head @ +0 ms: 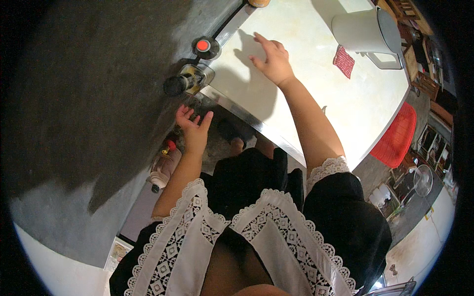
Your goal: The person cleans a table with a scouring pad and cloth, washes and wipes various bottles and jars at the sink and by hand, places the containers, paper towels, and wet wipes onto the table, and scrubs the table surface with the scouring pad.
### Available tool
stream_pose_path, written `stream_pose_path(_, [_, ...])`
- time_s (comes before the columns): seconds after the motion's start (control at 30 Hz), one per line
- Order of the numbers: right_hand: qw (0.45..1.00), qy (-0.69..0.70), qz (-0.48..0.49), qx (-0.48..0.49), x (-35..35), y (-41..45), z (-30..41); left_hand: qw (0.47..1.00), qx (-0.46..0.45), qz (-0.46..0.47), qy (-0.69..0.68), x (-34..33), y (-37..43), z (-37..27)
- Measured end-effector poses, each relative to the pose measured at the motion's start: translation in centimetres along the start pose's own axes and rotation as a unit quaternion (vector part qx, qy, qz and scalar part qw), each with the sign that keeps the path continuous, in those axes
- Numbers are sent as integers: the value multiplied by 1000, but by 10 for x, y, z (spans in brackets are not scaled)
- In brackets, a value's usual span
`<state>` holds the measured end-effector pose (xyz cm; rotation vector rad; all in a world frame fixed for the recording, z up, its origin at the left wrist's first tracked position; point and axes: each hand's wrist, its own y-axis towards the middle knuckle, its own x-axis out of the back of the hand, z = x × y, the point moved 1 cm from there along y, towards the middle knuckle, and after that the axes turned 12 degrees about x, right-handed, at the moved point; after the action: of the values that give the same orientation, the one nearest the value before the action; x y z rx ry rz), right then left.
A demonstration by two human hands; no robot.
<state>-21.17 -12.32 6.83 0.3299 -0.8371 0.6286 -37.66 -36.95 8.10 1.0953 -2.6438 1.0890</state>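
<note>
My right hand (pixel 273 61) is over the white tabletop (pixel 314 74), fingers apart and holding nothing. My left hand (pixel 193 127) is off the table's metal-trimmed edge, palm up and fingers spread, with nothing in it. Just beyond its fingertips stands a squarish clear bottle (pixel 203 77) with a black cap, near the table's corner. Behind that is a dark bottle (pixel 211 50) with a red cap. A small red patterned packet (pixel 343 62) lies to the right of my right hand. Past it, a white pitcher (pixel 357 31) with a grey lid has its handle towards me.
A grey wall (pixel 111 92) borders the table on the left. An orange-brown container (pixel 259 3) is partly seen at the far edge. A red chair (pixel 396 135) stands right of the table, with a fan (pixel 423 180) beyond. A pinkish bottle-like object (pixel 166 168) is beside my left forearm.
</note>
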Motion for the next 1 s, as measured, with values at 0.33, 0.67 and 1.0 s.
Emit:
stream_pose_path(0.33, [991,34,-120,40,-20,16,-6,993,-56,99,-3,-3,-35,13])
stream_pose_path(0.67, [982,148,-39,110,-69,66,61,989,-31,133,-51,-23,-49,-1])
stream_pose_path(1.0, [931,363,-6,-39,38,-31,22,965,-215,122,86,-67,-46,-93])
